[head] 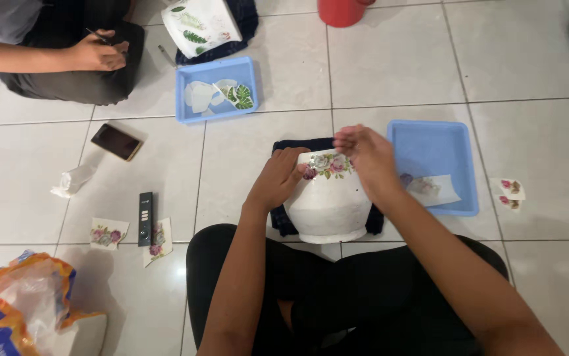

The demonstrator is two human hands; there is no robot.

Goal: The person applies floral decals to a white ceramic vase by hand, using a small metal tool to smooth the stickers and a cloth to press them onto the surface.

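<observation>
A white pot lies on its side on a dark cloth in front of my crossed legs. A flower paper cutout sits on the pot's upper surface near its rim. My left hand rests against the pot's left side, fingers touching the cutout's edge. My right hand hovers over the right end of the cutout, fingertips pressed down on it.
A blue tray with a wet flower cutout stands right of the pot; another blue tray with leaf cutouts lies farther back. Another person's hand works at top left. A phone, black remote, loose flower cutouts, red bucket and plastic bag surround me.
</observation>
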